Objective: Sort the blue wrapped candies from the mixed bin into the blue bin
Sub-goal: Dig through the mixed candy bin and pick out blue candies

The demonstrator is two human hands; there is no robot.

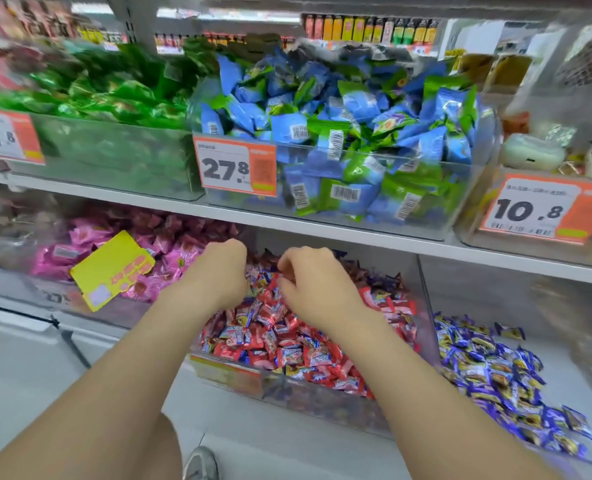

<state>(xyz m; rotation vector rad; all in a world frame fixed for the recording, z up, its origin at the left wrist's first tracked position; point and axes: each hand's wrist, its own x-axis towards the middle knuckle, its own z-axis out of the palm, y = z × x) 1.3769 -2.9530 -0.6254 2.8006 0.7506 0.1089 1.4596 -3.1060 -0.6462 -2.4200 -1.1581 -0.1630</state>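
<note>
Both hands down in the mixed bin (305, 398), blue bin (564, 355) just right.
Left hand (218, 271) and right hand (312, 282) show curled grips, contents hidden, so I cannot tell what they hold. Blue wrapped candies (386, 280) lie scattered among red candies (322, 356); a blind pinch could carry a red along.

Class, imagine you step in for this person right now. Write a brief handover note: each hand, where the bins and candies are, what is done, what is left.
Left hand: fingers curled down into the mixed bin; any candy in it is hidden.
Right hand: beside it over the same pile, fingers curled; grip unclear.
Mixed bin: lower shelf, mostly red candies, with blue wrapped candies among them.
Blue bin: directly to its right.
Done: a blue pile already lies there.
Left: move the remaining blue ones across.
</note>
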